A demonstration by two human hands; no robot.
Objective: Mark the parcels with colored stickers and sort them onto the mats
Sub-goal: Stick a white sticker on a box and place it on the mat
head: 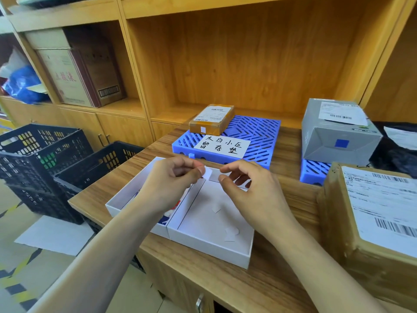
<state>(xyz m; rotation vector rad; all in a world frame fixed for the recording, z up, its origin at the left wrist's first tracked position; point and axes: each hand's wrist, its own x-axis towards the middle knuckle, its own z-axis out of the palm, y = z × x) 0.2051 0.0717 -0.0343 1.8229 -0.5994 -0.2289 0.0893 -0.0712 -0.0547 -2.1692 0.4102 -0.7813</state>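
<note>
1. while a wooden shelf unit (248,53) fills the background, a wooden bench (282,199) runs across the front and carries all the task items.
2. a large brown parcel (370,222) lies at the right edge of the bench, not on any mat and with no sticker visible, so it seems still to be marked and sorted.
3. a blue slotted mat (255,132) at the back, with a handwritten sign, holds a small brown parcel (212,119) bearing a pale sticker; this one looks done.
4. a second blue mat (313,172), to the right, holds a grey parcel (338,132) with a blue sticker; also done, as far as can be judged.
5. black crates (45,159) stand left of the bench, clear of the work.
6. a white open box (209,240) sits under the hands, with loose white paper scraps inside.
7. the left hand (171,179) pinches a small white sticker piece (208,172) between thumb and fingertip.
8. the right hand (250,190), fingers loosely curled and holding nothing, reaches close beside the piece, apparently to peel it.
</note>
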